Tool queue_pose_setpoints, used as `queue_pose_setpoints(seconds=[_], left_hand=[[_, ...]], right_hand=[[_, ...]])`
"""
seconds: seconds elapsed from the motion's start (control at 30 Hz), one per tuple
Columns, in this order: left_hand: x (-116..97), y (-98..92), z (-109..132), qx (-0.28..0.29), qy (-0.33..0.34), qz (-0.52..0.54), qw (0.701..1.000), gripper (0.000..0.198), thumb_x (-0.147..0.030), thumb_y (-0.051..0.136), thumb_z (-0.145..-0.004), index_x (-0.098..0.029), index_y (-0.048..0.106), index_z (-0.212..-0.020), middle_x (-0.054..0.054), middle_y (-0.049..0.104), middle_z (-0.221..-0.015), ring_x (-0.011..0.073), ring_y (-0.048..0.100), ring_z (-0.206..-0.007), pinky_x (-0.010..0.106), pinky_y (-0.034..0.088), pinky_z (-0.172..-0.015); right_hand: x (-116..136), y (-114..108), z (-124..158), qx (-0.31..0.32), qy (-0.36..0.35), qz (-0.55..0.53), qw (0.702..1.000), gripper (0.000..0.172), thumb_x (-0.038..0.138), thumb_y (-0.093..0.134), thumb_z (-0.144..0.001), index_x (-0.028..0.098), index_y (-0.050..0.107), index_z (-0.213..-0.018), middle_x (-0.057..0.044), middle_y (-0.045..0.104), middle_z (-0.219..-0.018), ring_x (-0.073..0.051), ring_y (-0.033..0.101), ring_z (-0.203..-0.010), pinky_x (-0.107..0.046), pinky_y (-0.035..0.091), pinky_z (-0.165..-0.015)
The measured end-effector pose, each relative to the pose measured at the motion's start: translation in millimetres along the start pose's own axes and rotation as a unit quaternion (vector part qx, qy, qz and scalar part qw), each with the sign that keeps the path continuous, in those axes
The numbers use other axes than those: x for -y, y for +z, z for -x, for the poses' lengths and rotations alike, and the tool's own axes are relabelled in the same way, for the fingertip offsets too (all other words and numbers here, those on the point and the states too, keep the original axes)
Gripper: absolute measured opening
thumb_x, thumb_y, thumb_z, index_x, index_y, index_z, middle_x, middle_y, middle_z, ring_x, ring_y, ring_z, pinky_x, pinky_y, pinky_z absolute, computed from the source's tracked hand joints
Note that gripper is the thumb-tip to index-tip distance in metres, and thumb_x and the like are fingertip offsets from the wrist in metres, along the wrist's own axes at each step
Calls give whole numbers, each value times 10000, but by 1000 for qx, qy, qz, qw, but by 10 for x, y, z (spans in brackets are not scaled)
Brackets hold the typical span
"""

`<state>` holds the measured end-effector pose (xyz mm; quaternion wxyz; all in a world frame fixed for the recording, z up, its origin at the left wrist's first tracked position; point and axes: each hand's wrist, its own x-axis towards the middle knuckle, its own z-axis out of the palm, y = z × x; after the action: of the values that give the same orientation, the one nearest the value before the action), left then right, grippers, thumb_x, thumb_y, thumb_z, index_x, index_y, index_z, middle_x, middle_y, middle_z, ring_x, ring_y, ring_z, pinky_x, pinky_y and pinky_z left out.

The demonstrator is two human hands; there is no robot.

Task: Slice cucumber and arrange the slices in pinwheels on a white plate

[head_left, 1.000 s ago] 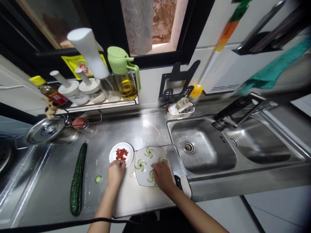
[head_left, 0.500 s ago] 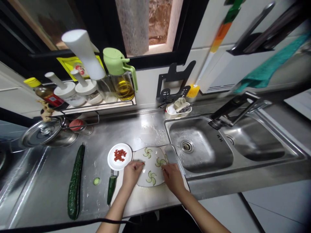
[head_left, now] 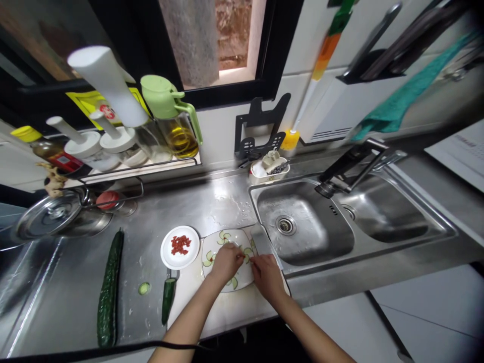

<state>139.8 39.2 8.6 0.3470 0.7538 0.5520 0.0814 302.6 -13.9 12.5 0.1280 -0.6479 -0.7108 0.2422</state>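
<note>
My left hand (head_left: 227, 263) reaches over a white plate (head_left: 245, 278), its fingertips pinched at the cucumber-slice pinwheel on the right side. A tiny red bit, seemingly a goji berry, is at those fingertips. My right hand (head_left: 267, 275) is closed at the plate's right edge, fingertips beside the same pinwheel; anything in them is hidden. Thin cucumber slices (head_left: 224, 236) form several pinwheels on the plate, with a reddish centre in the left one. Left of it stands a small white dish (head_left: 165, 258) holding red goji berries (head_left: 180, 245).
The plate rests on a pale cutting board (head_left: 257, 307), a broad blade (head_left: 264, 242) at its right. Leftward lie a cut cucumber piece (head_left: 168, 300), a cucumber end (head_left: 144, 288) and a whole cucumber (head_left: 110, 292). A double sink (head_left: 302, 212) is right; a condiment rack (head_left: 151, 169) stands behind.
My left hand has moved right across the plate, meeting my right hand at the right pinwheel. The left pinwheel is now uncovered. The whole view has shifted slightly.
</note>
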Motion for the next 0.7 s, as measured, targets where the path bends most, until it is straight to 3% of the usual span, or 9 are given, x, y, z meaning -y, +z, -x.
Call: queue_pose_setpoints(seconds=[0.2, 0.7], left_hand=[[-13, -23, -74, 10, 32, -41, 999, 143, -193, 566, -795, -176, 707, -811, 77, 636, -844, 200, 568, -881, 308, 431, -822], [26, -57, -98, 21, 30, -31, 999, 163, -213, 549, -816, -186, 708, -796, 69, 633, -820, 190, 577, -855, 294, 441, -784]], right_hand=[[30, 35, -55, 8, -2, 3, 1000, 246, 128, 495, -850, 185, 692, -985, -71, 653, -887, -229, 497, -896, -316, 379, -796], [69, 86, -145, 26, 0, 37, 999, 268, 131, 471, -850, 182, 679, -1010, -71, 649, -909, -228, 501, -882, -328, 367, -791]])
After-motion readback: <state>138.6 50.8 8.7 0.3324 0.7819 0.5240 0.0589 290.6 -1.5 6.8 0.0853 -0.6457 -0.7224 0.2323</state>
